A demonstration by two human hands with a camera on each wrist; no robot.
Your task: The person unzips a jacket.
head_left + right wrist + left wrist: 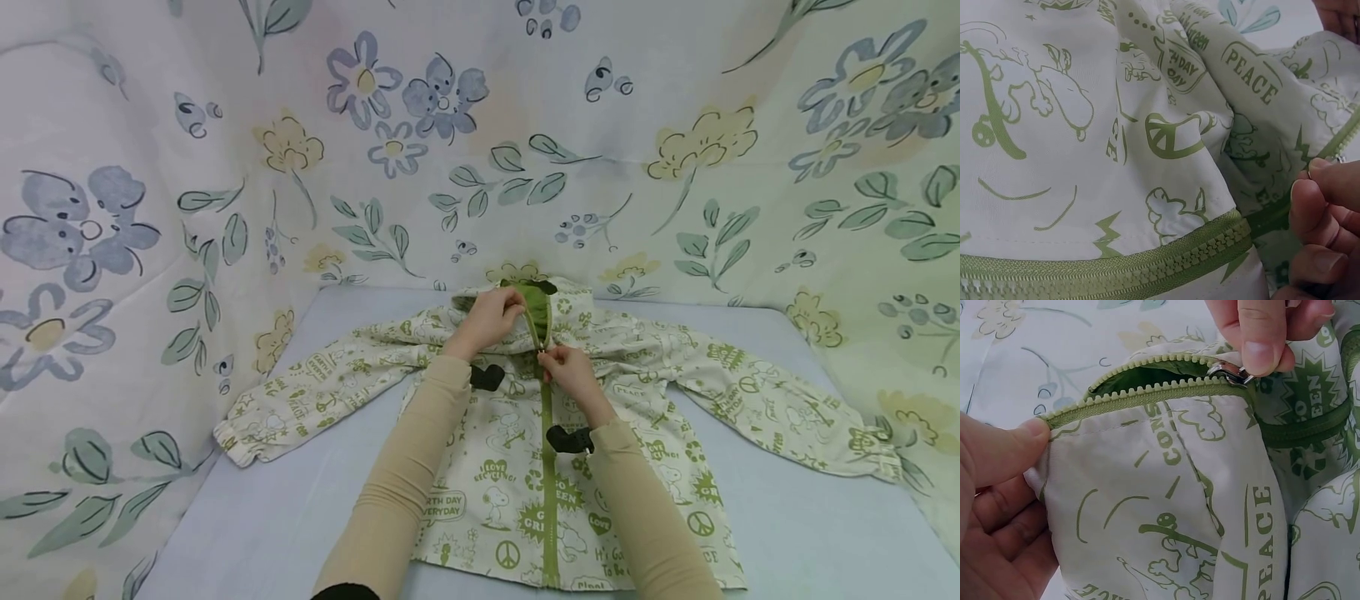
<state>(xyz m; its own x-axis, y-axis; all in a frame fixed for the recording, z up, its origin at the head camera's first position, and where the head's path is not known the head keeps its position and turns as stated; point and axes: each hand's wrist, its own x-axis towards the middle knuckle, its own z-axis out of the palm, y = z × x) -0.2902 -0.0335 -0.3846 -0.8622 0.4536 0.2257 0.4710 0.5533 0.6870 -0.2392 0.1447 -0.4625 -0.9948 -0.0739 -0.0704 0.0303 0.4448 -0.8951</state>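
Evidently, Both Hands Had Hold of the Hooded Jacket's Zipper

The left hand (491, 318) pinched the upper end of one open zipper edge between thumb and forefinger, its other fingers loosely bent behind the fabric. The right hand (572, 373), nearly closed, pinched the small metal zipper slider (1227, 374) between thumb and fingertips. Above the slider, the green teeth stood apart in a narrow loop; below it, the green zipper (551, 500) ran joined down the front of the hooded jacket (495, 437).

Plenty of the olive-green print could be read on the off-white cloth. PEACE appeared in speech bubbles, LOVE on a heart, GO GREEN across a starburst beside the zipper, and I LOVE RECYCLING! around another heart. One bubble read RTH DAY EVERYDAY, its first letters covered by the person's arm; low on the front, "To Be" showed in script, the rest partly hidden. Close up, a cropped CONS ran beside the teeth. Snoopy figures, peace signs and recycling arrows filled the spaces between.

The jacket lay front up, sleeves spread wide, on a pale bluish-white tabletop (217, 533). Behind it and along both sides hung a white floral cloth (480, 108), patterned with blue flowers, yellow blooms and green leaf sprays. The person wore tan sleeves (405, 475).
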